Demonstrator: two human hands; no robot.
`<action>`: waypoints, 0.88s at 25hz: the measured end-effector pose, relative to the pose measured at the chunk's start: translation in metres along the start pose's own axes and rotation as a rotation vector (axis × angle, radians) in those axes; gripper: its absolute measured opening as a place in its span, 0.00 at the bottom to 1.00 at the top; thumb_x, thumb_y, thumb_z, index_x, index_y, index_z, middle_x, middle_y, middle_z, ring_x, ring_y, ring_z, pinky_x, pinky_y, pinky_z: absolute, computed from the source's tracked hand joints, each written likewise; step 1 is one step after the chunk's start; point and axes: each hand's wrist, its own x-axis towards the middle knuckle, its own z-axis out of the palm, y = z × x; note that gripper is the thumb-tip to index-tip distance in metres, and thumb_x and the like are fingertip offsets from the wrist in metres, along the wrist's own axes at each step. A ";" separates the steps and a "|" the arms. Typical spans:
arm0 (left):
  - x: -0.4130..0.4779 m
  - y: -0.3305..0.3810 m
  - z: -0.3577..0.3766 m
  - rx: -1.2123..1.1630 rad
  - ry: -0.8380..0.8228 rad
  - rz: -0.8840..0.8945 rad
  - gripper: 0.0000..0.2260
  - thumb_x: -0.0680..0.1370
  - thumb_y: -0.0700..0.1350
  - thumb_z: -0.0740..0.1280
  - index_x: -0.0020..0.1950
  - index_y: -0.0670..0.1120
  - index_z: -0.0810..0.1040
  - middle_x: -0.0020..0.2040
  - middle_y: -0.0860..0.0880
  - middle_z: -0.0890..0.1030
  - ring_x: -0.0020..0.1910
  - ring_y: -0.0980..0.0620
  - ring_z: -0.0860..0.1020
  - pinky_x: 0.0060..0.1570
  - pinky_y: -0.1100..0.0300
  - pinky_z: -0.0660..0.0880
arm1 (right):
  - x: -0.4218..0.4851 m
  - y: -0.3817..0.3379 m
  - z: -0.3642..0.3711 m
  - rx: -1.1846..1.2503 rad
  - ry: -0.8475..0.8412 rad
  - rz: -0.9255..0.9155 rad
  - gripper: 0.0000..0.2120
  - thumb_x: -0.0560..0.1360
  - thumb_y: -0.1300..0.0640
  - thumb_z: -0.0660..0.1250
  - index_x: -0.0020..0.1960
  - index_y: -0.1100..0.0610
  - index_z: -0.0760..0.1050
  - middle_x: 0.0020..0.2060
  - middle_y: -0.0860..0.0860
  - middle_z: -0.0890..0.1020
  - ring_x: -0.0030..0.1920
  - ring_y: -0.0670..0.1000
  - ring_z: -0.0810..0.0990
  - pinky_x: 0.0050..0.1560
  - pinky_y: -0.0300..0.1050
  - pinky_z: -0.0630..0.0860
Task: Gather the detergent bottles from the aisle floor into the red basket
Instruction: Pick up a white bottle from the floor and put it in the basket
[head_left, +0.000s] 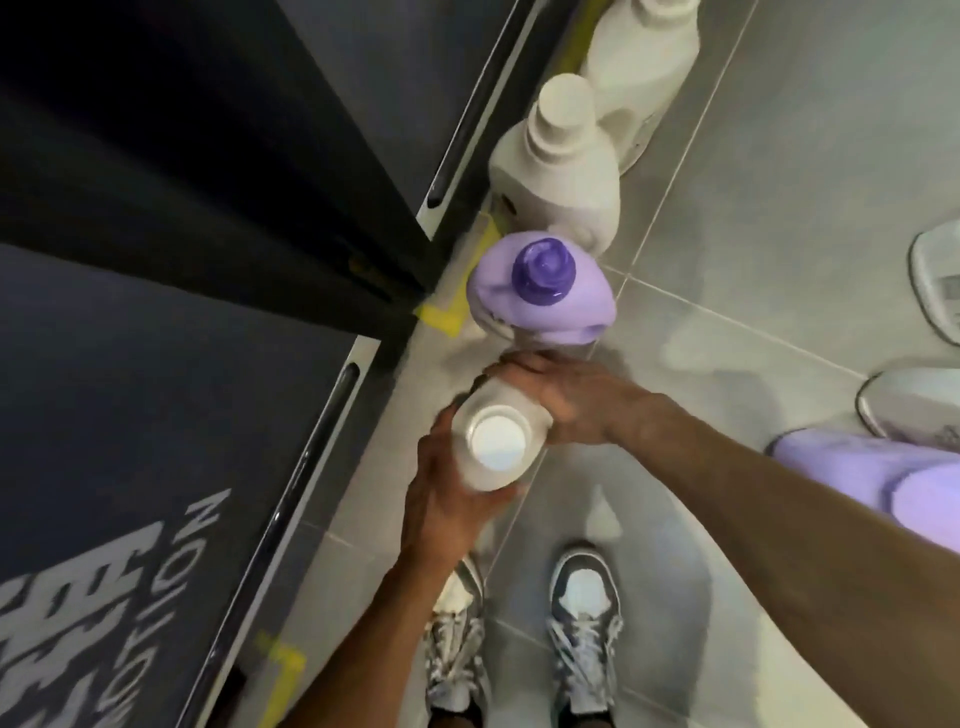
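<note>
Looking straight down at a grey tiled aisle floor (727, 234). Nearest, the person's grey-and-white laced trainers (587, 613) stand on the tiles.

Just ahead of them is an off-white plastic detergent bottle with a round white cap (493, 447), upright and held between both hands. The left hand (441, 504) cups its near side, fingers curled round the body. The right hand (566, 400) wraps over its far shoulder. Both grips are closed on this bottle; whether its base is off the floor cannot be told.

Just beyond this bottle stands a lilac plastic bottle with a dark purple screw cap (540, 296). Farther on are a cream plastic jug with a stepped cap (561, 171) and a second cream jug (644, 57), lined up along a dark shelf base (208, 208). To the held bottle's right, another lilac bottle (883, 478) shows partly behind the forearm. The red basket is out of view.

The lift probably goes best straight up, cap level, with the left hand underneath taking the weight. That would keep the right knuckles from knocking the lilac bottle close behind. It would be wise to find the basket before swinging.
</note>
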 end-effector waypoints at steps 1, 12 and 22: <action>0.002 -0.003 0.003 -0.023 0.022 0.008 0.50 0.58 0.68 0.76 0.76 0.59 0.60 0.72 0.53 0.72 0.67 0.50 0.74 0.59 0.57 0.73 | 0.007 0.005 0.005 -0.008 0.008 -0.033 0.50 0.62 0.49 0.81 0.78 0.48 0.61 0.70 0.51 0.71 0.69 0.59 0.74 0.68 0.58 0.74; -0.004 0.018 -0.054 0.084 -0.181 0.130 0.47 0.58 0.64 0.80 0.71 0.68 0.60 0.64 0.65 0.77 0.60 0.54 0.79 0.57 0.57 0.79 | -0.060 -0.031 -0.013 0.096 0.179 0.011 0.39 0.63 0.41 0.78 0.69 0.46 0.64 0.60 0.49 0.80 0.60 0.56 0.81 0.60 0.51 0.78; -0.151 0.239 -0.274 0.181 -0.392 0.266 0.46 0.61 0.62 0.77 0.72 0.72 0.55 0.59 0.61 0.79 0.60 0.50 0.79 0.57 0.57 0.76 | -0.284 -0.187 -0.260 0.122 0.188 0.214 0.40 0.65 0.35 0.73 0.72 0.47 0.65 0.64 0.47 0.73 0.65 0.52 0.71 0.60 0.47 0.71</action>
